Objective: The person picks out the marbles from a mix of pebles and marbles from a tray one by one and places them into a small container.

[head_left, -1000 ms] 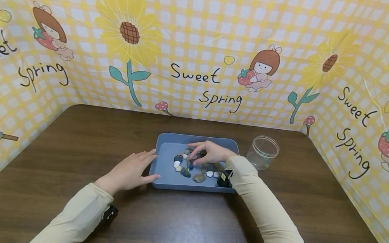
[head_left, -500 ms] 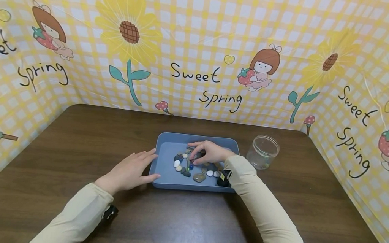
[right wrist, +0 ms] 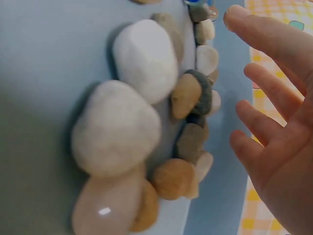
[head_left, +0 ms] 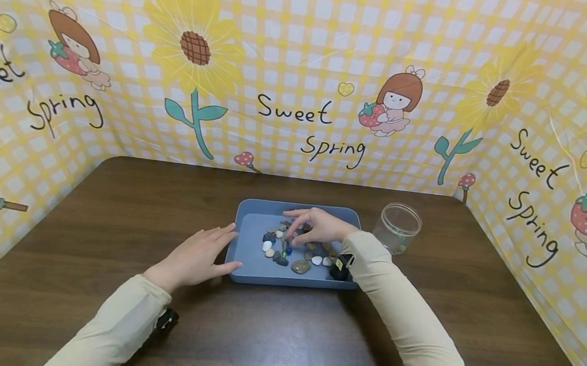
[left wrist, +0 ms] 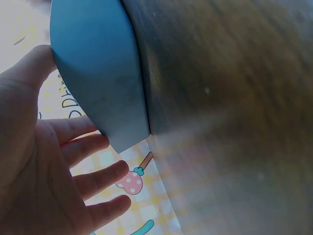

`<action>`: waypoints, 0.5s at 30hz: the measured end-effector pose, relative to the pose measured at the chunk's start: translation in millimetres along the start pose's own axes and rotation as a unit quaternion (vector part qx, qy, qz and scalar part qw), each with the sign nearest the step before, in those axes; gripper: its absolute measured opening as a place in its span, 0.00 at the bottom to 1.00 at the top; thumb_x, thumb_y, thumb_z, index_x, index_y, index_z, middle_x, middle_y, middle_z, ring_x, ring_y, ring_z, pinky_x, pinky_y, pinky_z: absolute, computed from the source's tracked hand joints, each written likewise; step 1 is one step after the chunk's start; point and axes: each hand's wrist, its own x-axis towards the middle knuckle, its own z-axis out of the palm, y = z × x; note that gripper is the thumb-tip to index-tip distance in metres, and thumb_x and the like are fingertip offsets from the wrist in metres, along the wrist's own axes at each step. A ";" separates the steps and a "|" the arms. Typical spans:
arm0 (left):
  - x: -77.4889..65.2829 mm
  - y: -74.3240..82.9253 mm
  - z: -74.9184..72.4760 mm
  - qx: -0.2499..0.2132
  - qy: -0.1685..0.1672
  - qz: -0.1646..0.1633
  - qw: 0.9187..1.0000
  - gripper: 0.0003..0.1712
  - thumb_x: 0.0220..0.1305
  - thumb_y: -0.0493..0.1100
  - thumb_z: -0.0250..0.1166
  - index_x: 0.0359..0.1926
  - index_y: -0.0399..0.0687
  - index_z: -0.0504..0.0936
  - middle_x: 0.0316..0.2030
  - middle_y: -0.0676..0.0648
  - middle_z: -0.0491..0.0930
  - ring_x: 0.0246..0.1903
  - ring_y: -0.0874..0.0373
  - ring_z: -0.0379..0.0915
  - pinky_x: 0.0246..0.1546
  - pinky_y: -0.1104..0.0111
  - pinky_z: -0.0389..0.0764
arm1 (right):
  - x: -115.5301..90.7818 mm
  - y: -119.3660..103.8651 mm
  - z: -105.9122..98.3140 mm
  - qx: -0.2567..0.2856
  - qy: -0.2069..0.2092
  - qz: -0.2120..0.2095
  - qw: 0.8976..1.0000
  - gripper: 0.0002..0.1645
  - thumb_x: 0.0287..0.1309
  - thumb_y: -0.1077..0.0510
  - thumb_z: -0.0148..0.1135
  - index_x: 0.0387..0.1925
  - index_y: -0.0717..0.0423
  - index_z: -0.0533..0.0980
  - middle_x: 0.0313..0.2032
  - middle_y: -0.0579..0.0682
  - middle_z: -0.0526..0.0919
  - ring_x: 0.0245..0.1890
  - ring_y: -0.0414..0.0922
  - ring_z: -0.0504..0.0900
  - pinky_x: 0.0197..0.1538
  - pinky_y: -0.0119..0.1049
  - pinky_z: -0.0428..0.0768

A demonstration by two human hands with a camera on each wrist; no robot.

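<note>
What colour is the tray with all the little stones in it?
The tray is blue, a soft greyish blue. The head view shows it best.

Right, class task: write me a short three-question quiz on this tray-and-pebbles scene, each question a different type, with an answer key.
1. True or false: the left hand rests against the outside of the blue tray.
2. Multiple choice: where is the right hand? A) inside the clear jar B) over the pebbles in the tray C) flat on the bare table
3. Fill in: the clear jar stands on the table to the ______ of the tray, as seen from the head camera.

Key: 1 true; 2 B, its fingers reach down among the pebbles; 3 right.
</note>
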 end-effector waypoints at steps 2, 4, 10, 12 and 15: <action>0.3 -0.1 0.2 0.000 0.001 0.000 1.000 0.40 0.61 0.62 0.57 0.64 0.39 0.66 0.68 0.37 0.60 0.66 0.38 0.59 0.65 0.43 0.58 | -2.5 -2.1 -1.9 0.004 0.002 -0.002 1.000 0.10 0.54 0.57 0.65 0.40 0.52 0.83 0.71 0.50 0.58 0.73 0.49 0.53 0.68 0.52 0.63; 0.5 -0.4 0.6 0.001 0.002 0.001 1.000 0.40 0.61 0.62 0.57 0.64 0.39 0.66 0.68 0.37 0.60 0.66 0.38 0.59 0.65 0.43 0.59 | -4.9 -4.1 -3.9 0.003 0.006 -0.004 1.000 0.10 0.54 0.57 0.65 0.40 0.52 0.83 0.71 0.50 0.58 0.73 0.49 0.53 0.68 0.53 0.62; 0.8 -0.5 1.3 0.002 0.003 0.003 1.000 0.40 0.61 0.62 0.57 0.64 0.39 0.66 0.68 0.37 0.60 0.66 0.38 0.59 0.65 0.43 0.59 | -10.3 -6.4 -8.7 -0.003 0.015 -0.014 1.000 0.11 0.54 0.58 0.65 0.40 0.55 0.83 0.70 0.52 0.60 0.73 0.49 0.53 0.63 0.53 0.68; 0.5 -0.3 1.2 0.001 0.004 0.003 1.000 0.40 0.61 0.62 0.57 0.64 0.39 0.66 0.68 0.37 0.60 0.66 0.38 0.59 0.65 0.43 0.59 | -11.8 -6.9 -10.1 0.000 0.017 -0.017 1.000 0.11 0.55 0.58 0.65 0.40 0.56 0.83 0.70 0.53 0.60 0.73 0.49 0.53 0.61 0.53 0.70; 0.1 -0.1 1.2 -0.001 0.006 0.005 1.000 0.40 0.61 0.61 0.57 0.64 0.39 0.66 0.68 0.37 0.61 0.66 0.38 0.59 0.65 0.43 0.59 | -14.1 -7.5 -12.0 0.000 0.020 -0.019 1.000 0.11 0.55 0.58 0.65 0.41 0.57 0.82 0.70 0.54 0.60 0.73 0.50 0.53 0.61 0.54 0.70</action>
